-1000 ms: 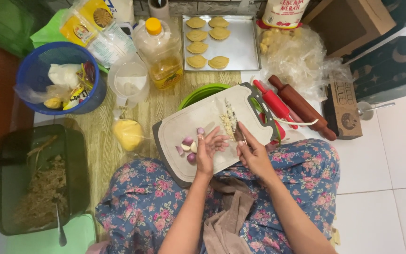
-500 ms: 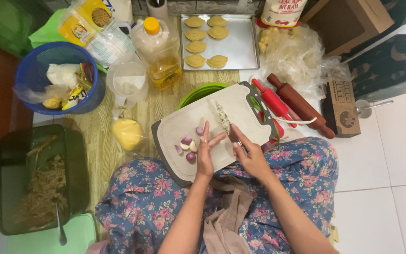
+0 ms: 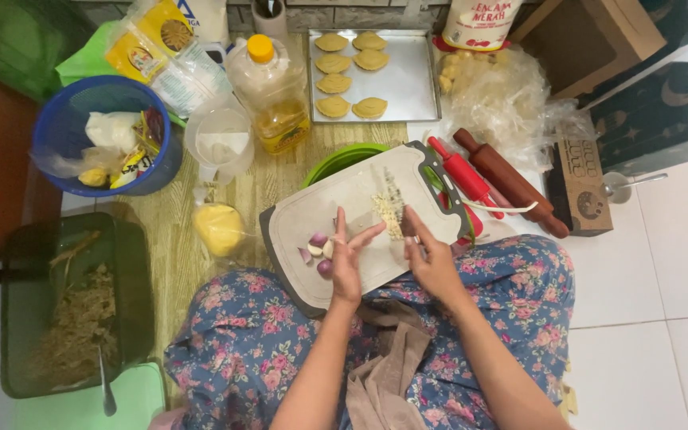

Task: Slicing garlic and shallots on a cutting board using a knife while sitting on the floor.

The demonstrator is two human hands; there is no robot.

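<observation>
Both hands hover over the white cutting board (image 3: 360,219), which rests partly on the person's lap. Left hand (image 3: 347,267) has its fingers spread and straight, holding nothing; the fingertips point away from the body. Just to the left of this hand, touching the board, lie the peeled shallots (image 3: 317,252), about 4 small purple and white pieces in a little group, very near the thumb side. Right hand (image 3: 431,259) has its fingers curled together near a knife (image 3: 393,209), whose blade points away from the body, but I cannot tell if the hand really pinches the handle. Beside the blade, just beyond the fingertips of both hands, lies a small heap of chopped pieces (image 3: 384,211).

Open room on the board is mostly beyond the left hand, toward the far left corner. Past the far edge of the board a green bowl (image 3: 336,159) shows from under it. To the right of the right hand, close to the board's edge, lie a red rolling pin (image 3: 459,171) and a brown rolling pin (image 3: 511,183). Farther away stands a metal tray (image 3: 412,84) with 5 pastries, and an oil bottle (image 3: 271,91) is beside it.
</observation>
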